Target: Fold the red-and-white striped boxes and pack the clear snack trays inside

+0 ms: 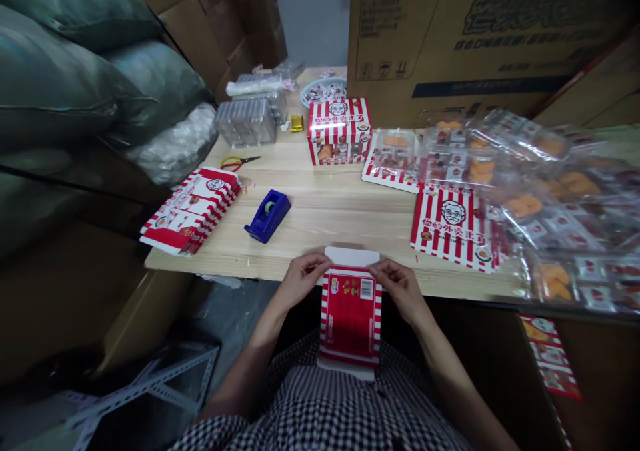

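Observation:
A flat red-and-white striped carton (350,314) with a barcode rests upright against my lap, its white end flap pointing at the table edge. My left hand (306,278) pinches its upper left corner by the flap. At the upper right corner, my right hand (397,284) grips it between thumb and fingers. Beyond my hands sits a blue tape dispenser (269,216), to the left. A pile of printed flat cartons (453,228) lies to the right of my right hand.
An assembled striped box (340,131) stands at the back. Folded cartons (193,211) and scissors (240,163) lie left. Clear packs of toy food (565,204) heap up on the right. Behind are clear plastic cases (246,122), a bowl (323,93) and a large cardboard box (450,44).

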Motion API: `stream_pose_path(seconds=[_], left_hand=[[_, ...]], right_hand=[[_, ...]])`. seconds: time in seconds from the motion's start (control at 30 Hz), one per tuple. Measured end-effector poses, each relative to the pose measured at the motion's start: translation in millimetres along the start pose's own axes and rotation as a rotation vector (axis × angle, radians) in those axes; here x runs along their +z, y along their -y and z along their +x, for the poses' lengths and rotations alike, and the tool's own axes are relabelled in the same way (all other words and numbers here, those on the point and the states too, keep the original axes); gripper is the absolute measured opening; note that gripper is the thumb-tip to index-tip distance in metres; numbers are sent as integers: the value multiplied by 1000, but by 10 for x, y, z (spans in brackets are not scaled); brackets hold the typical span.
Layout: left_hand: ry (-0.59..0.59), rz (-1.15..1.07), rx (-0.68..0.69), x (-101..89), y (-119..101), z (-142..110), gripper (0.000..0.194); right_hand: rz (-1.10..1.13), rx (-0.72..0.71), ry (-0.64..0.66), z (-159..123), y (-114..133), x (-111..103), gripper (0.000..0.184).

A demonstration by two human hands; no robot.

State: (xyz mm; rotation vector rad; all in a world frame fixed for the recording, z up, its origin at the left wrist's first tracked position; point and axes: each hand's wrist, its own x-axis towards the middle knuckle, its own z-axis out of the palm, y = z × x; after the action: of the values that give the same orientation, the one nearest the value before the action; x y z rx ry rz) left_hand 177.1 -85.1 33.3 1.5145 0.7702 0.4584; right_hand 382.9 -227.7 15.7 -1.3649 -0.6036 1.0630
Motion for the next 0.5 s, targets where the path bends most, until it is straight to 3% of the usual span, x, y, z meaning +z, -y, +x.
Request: stream_pose_path(seconds=[0.2,0.27,0.37,0.43,0.5], left_hand=[[-45,-74,-10,93,190,113,31],[-77,-131,-15,126,239,95,32],[-68,-309,-39,122,256,86,54],[-23,-434,-72,103,240,107,56],[8,-529,-119,100,226,138,43]], right_hand=[[91,-7,-110,91,-176,82,32],[125,-1,-127,65,-186,88,51],[185,49,-67,35,-135,62,72],[225,94,10,48,-88,30,65],[272,125,80,84,-66,-2,49]])
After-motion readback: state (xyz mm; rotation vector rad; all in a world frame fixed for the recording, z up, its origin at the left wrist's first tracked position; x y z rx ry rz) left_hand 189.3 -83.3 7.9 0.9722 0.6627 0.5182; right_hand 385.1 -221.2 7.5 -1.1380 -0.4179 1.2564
